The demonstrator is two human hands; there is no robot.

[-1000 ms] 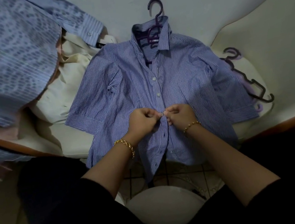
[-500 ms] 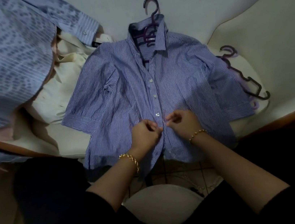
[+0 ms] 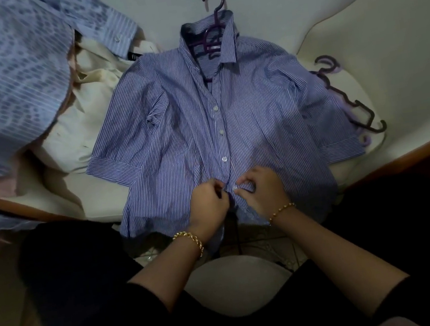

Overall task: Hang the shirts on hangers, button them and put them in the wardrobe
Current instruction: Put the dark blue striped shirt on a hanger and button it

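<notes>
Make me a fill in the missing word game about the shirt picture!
1. The striped shirt is on a ____ hanger.
2. The left hand and right hand pinch the shirt's front edges around a small white ____.
3. On each wrist is a ____ bracelet.
4. The spare hangers lie on the shirt's ____ side.

Missing words: purple, button, gold, right.
</notes>
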